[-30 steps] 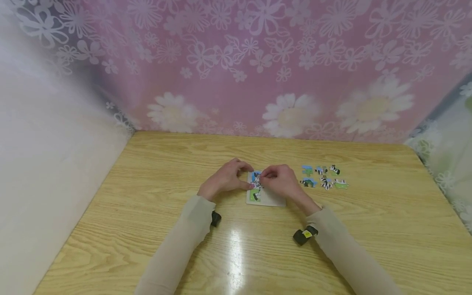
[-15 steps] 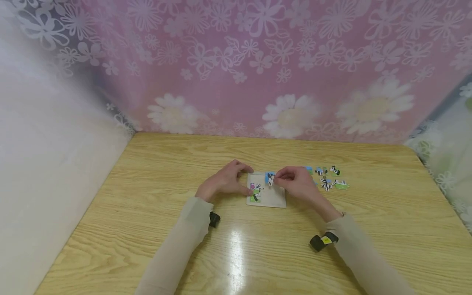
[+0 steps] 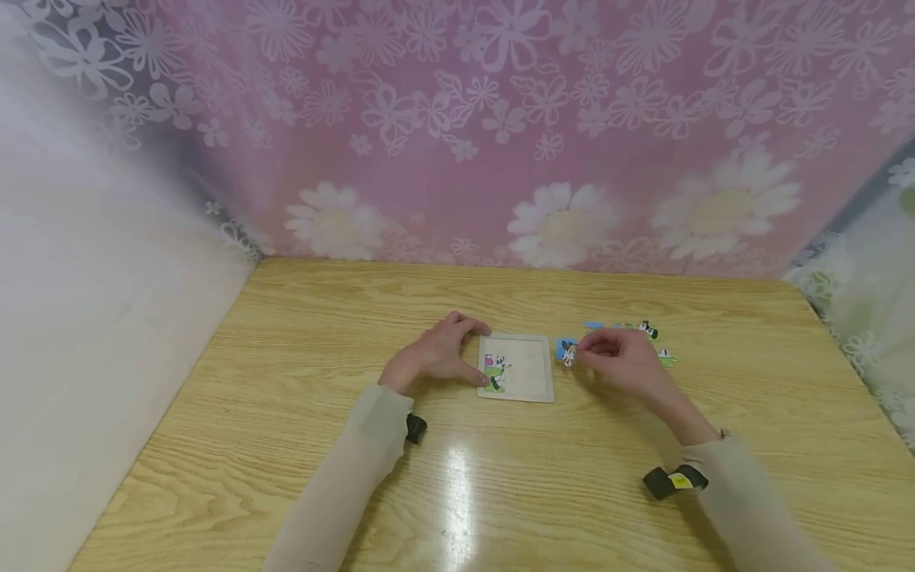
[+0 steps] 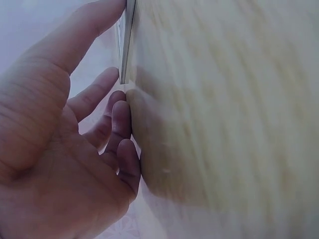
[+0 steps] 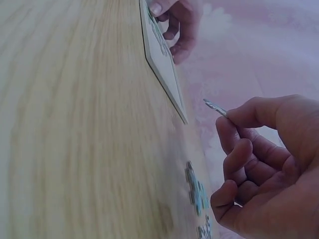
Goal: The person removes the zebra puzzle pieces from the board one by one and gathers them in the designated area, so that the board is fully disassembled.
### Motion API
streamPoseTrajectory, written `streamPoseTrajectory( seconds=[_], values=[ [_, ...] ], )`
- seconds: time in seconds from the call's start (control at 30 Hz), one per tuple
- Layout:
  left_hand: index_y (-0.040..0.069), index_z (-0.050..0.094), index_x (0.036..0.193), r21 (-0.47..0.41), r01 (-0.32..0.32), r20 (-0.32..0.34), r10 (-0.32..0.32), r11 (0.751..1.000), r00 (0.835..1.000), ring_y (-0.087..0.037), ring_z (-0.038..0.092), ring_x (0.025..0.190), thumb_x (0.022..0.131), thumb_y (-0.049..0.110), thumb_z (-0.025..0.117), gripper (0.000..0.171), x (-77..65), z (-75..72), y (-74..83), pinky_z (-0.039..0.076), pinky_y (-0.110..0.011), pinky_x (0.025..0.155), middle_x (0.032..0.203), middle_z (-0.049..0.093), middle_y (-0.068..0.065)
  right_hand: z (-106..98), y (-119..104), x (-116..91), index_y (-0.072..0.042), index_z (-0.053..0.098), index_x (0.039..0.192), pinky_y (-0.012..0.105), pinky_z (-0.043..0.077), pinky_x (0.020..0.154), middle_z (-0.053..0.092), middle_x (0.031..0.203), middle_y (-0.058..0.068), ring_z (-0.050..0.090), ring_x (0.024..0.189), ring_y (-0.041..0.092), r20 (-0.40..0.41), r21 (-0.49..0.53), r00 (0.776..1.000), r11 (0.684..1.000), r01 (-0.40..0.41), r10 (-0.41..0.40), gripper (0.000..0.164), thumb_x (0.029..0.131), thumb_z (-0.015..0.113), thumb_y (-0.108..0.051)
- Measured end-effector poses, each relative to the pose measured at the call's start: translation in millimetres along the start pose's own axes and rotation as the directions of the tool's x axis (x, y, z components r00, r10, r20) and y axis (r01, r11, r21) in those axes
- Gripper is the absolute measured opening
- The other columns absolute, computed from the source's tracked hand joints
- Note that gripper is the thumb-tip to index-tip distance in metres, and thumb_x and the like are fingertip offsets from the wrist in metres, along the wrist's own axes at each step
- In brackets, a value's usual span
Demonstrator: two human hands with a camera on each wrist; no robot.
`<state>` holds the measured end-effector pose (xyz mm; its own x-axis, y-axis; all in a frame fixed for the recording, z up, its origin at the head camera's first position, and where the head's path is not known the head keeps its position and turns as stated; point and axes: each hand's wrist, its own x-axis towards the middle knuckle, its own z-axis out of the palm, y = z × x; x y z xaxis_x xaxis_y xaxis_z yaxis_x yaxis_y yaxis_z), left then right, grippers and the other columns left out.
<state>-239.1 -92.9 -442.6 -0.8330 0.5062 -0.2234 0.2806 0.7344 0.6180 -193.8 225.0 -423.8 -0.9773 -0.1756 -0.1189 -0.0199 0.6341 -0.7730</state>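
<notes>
A square puzzle board (image 3: 527,380) lies on the table, with a zebra-pattern piece (image 3: 495,381) fitted at its lower left. My left hand (image 3: 445,349) holds the board by its left side, thumb over the lower left edge and index finger at the upper left corner. To the right of the board, my right hand (image 3: 629,361) pinches a blue, black and white puzzle piece (image 3: 566,351) between thumb and index finger. In the right wrist view the held piece (image 5: 215,107) is seen edge-on, above the table.
Loose puzzle pieces (image 3: 648,330) lie on the table (image 3: 322,318) behind the right hand, partly hidden by it. A flowered pink cloth (image 3: 457,159) hangs along the table's back edge, and a pale wall (image 3: 107,278) stands at the left.
My right hand has lifted the blue-topped piece out of the board's upper left and carried it right, past the board's edge. The left hand has stayed at the board's left side.
</notes>
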Motion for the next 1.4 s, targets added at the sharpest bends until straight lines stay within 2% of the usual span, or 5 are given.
streamPoseTrajectory(
  seconds=[0.3,0.63,0.87,1.27,1.4],
  values=[
    [0.027,0.052,0.145,-0.014,0.003,-0.002,-0.003,1.0,1.0,-0.025,0.049,0.124,0.077,0.044,0.09,0.08,-1.0,0.7,-1.7,0.042,-0.047,0.109,0.144,0.045,-0.004,-13,16,-15,-0.006,0.072,0.105,0.027,0.049,0.064,0.073,0.094,0.009,0.062,0.072,0.012,-0.007,-0.028,1.0,0.999,-0.024,0.024,0.025,0.095,0.073,-0.029],
    [0.026,0.053,0.144,-0.021,-0.01,-0.005,0.01,1.0,1.0,-0.024,0.048,0.12,0.077,0.043,0.089,0.078,-3.7,-0.9,-0.5,0.043,-0.046,0.107,0.142,0.046,-0.005,-23,32,-25,-0.008,0.073,0.103,0.024,0.049,0.068,0.075,0.095,0.005,0.064,0.08,0.008,0.011,-0.14,0.999,0.989,-0.043,0.045,0.024,0.095,0.073,-0.031],
    [0.026,0.052,0.144,-0.02,-0.012,-0.002,0.012,1.0,1.0,-0.024,0.048,0.12,0.078,0.042,0.089,0.078,-4.3,-1.1,0.1,0.043,-0.046,0.107,0.141,0.046,-0.004,-25,37,-29,-0.01,0.072,0.104,0.025,0.047,0.07,0.075,0.095,0.003,0.064,0.081,0.008,0.035,-0.144,0.997,0.987,-0.068,0.074,0.027,0.095,0.074,-0.035],
    [0.027,0.052,0.145,-0.011,-0.024,-0.002,0.024,1.0,1.0,-0.025,0.047,0.122,0.078,0.041,0.089,0.078,-3.8,-2.0,2.2,0.041,-0.048,0.108,0.143,0.045,-0.005,-26,42,-28,-0.011,0.073,0.107,0.024,0.048,0.072,0.075,0.094,0.003,0.065,0.08,0.006,0.019,-0.138,0.999,0.99,-0.042,0.045,0.024,0.096,0.072,-0.033],
    [0.027,0.052,0.146,-0.006,-0.023,0.003,0.023,1.0,1.0,-0.026,0.047,0.124,0.079,0.042,0.088,0.078,-4.3,-2.8,2.6,0.04,-0.049,0.109,0.144,0.044,-0.005,-22,38,-26,-0.012,0.074,0.107,0.024,0.048,0.071,0.075,0.095,0.004,0.064,0.08,0.006,-0.015,-0.181,1.0,0.983,0.015,-0.018,0.022,0.097,0.071,-0.032]
  ],
)
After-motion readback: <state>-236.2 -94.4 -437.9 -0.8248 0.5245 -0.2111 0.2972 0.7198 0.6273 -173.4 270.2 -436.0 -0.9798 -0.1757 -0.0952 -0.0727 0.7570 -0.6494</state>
